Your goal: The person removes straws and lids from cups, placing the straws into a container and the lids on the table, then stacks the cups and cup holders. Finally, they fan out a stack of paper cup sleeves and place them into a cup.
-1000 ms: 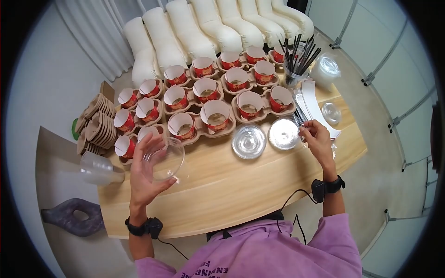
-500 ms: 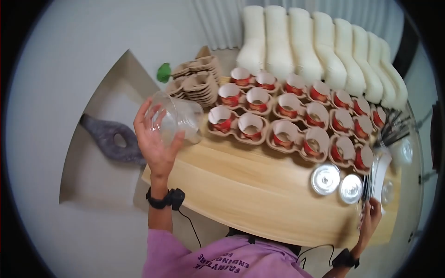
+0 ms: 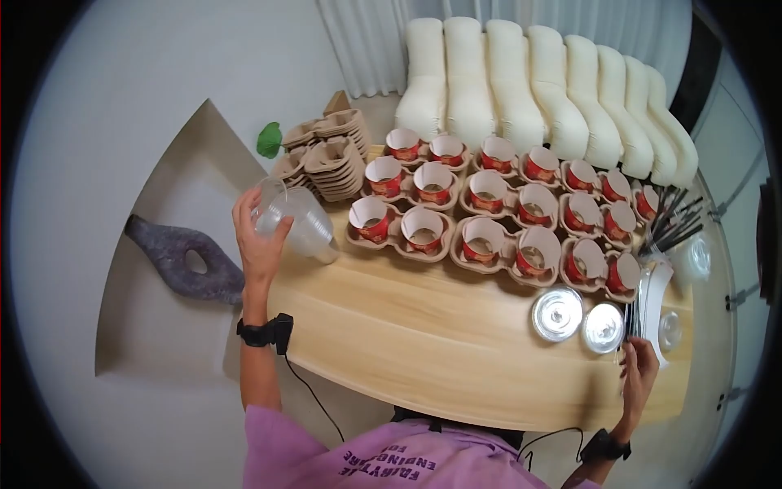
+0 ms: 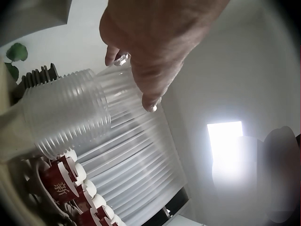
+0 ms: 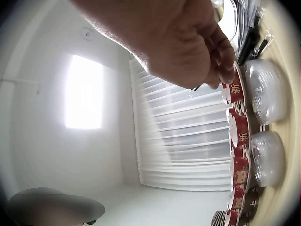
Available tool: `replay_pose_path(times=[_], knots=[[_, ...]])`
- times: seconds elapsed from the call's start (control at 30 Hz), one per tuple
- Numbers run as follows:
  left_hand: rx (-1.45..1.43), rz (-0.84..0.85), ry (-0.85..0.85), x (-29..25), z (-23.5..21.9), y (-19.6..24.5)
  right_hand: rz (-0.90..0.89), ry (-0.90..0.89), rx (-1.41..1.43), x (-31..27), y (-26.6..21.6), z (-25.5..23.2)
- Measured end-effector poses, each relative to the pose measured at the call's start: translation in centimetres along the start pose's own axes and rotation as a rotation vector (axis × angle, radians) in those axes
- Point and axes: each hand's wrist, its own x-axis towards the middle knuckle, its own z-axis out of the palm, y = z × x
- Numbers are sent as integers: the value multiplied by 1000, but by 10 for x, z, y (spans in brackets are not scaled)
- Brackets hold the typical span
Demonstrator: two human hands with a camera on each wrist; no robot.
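My left hand (image 3: 259, 244) is raised at the table's left end and holds a clear plastic cup (image 3: 272, 196) between thumb and fingers. In the left wrist view the cup's wall (image 4: 123, 89) overlaps the open end of a ribbed stack of clear cups (image 4: 70, 113) lying on its side. At the right end, my right hand (image 3: 641, 371) is low beside the straws, thumb and fingertips together. A short dark tip (image 5: 197, 87) in clear film pokes out below its fingertips, like a wrapped straw; most of it is hidden by the hand. Two stacks of clear lids (image 3: 558, 314) are nearby.
Red paper cups (image 3: 481, 240) stand in cardboard carriers across the table's back half. Stacked spare carriers (image 3: 336, 167) are behind the clear cups. Black straws (image 3: 676, 222) stand in a container at the right, near a white curved strip (image 3: 652, 310). A cream sofa (image 3: 464, 90) lies beyond.
The head view has swung left. My left hand has carried the clear cup from in front of the red cups to the clear cup stack. The right hand stays near the straws.
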Motion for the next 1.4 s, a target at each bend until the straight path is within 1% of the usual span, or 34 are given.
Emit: replay_pose_path(times=[0.03, 0.07, 0.1, 0.13, 0.17, 0.23, 0.27, 0.3, 0.43, 0.5, 0.53, 0.6, 0.7, 0.77, 0.83, 0.87, 0.9, 1.0, 1.03, 1.1, 1.13, 1.2, 1.23, 1.3, 1.33, 1.4], knots=[[-12, 6, -16, -1, 0, -2, -6, -43, 0, 3, -8, 6], [76, 12, -62, -2, 1, -5, 9, -28, -4, 6, -11, 10], [162, 19, -107, -4, 2, -7, -9, -64, 24, 11, -13, 14], [147, 27, -122, -6, 4, -5, -29, -99, 52, 14, -15, 18], [181, 13, -149, -8, 3, -1, -18, -80, 46, 17, -18, 21], [201, 5, -186, -11, 6, 8, -38, -138, 124, 22, -26, 28], [242, -14, -202, -12, 7, 12, -31, -126, 120, 25, -28, 31], [283, -30, -218, -14, 9, 15, -39, -149, 123, 29, -29, 33], [305, -16, -281, -16, 10, 9, -35, -183, 144, 34, -37, 36], [342, -37, -226, -17, 9, 12, -35, -203, 120, 35, -38, 35], [324, -26, -237, -18, 9, 18, -27, -207, 109, 34, -39, 34], [384, 64, -94, -16, 7, 30, -27, -201, 84, 34, -36, 30], [283, 118, -118, -13, 12, 59, -9, -188, 84, 31, -36, 19], [229, 151, -105, -13, 24, 84, 0, -150, 99, 31, -37, 11], [79, 289, -160, -11, 37, 101, -14, -147, 46, 32, -39, 2], [-22, 334, -147, -10, 49, 114, -24, -163, 28, 34, -39, -4], [-28, 342, -149, -12, 60, 125, -23, -154, 31, 38, -38, -11], [-314, 401, -262, -19, 95, 156, -176, -243, -167, 61, -41, -28], [-385, 417, -298, -23, 107, 170, -172, -235, -168, 68, -48, -29], [-491, 393, -452, -35, 128, 196, -208, -287, -346, 79, -67, -28], [-477, 399, -519, -45, 138, 204, -205, -283, -348, 88, -67, -27], [-526, 453, -675, -60, 149, 225, -410, -331, -511, 108, -58, -21], [-528, 453, -676, -68, 156, 232, -409, -330, -512, 116, -55, -18], [-566, 581, -833, -80, 168, 237, -524, -337, -614, 130, -49, -10], [-569, 580, -833, -84, 171, 237, -499, -364, -610, 138, -49, -5], [-517, 610, -993, -92, 175, 236, -503, -361, -634, 150, -42, 4]])
